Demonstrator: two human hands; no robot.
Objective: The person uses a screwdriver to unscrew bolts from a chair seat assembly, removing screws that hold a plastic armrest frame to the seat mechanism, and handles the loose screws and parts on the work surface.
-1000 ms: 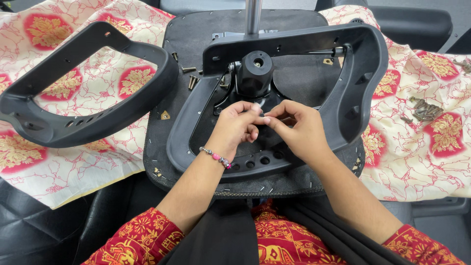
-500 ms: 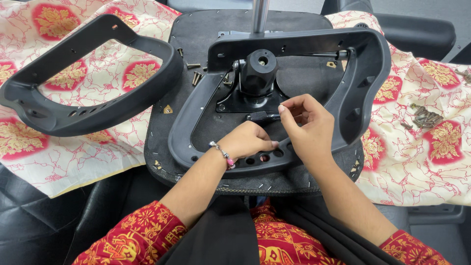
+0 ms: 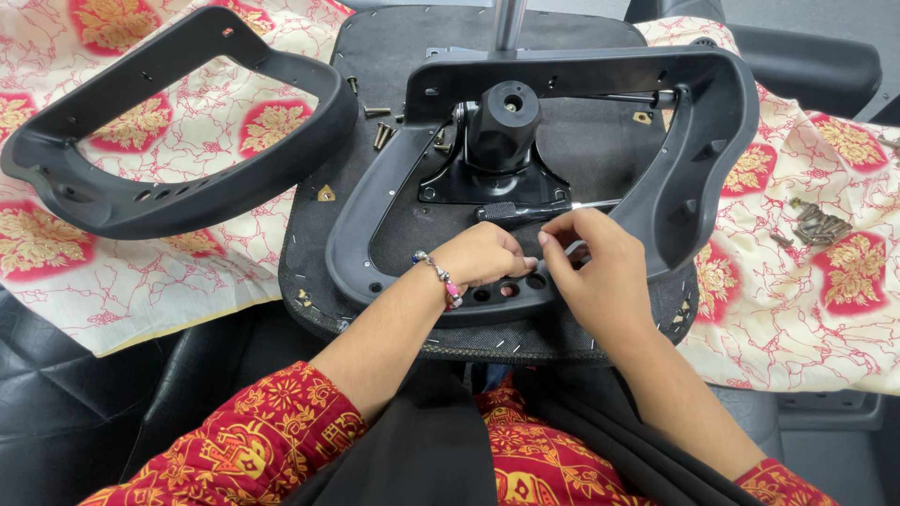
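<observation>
Cream cloth (image 3: 141,272) with red and gold medallions is covering the surface, and an upturned black chair seat (image 3: 394,56) is lying across it, its far edge cut off at 12 o'clock. A black armrest frame (image 3: 694,169) is sitting on the seat around the central mechanism (image 3: 502,122). The left hand (image 3: 483,258) is resting curled, fingers down, on the frame's near bar beside a row of holes; whether it is gripping anything is hidden. The right hand (image 3: 600,272), just at its 3 o'clock, is pinching something small and pale, too tiny to identify, near the screwdriver (image 3: 525,210) lying above. A second armrest frame (image 3: 178,197) is lying at 10 o'clock; loose screws (image 3: 820,223) are scattered at 3 o'clock.
</observation>
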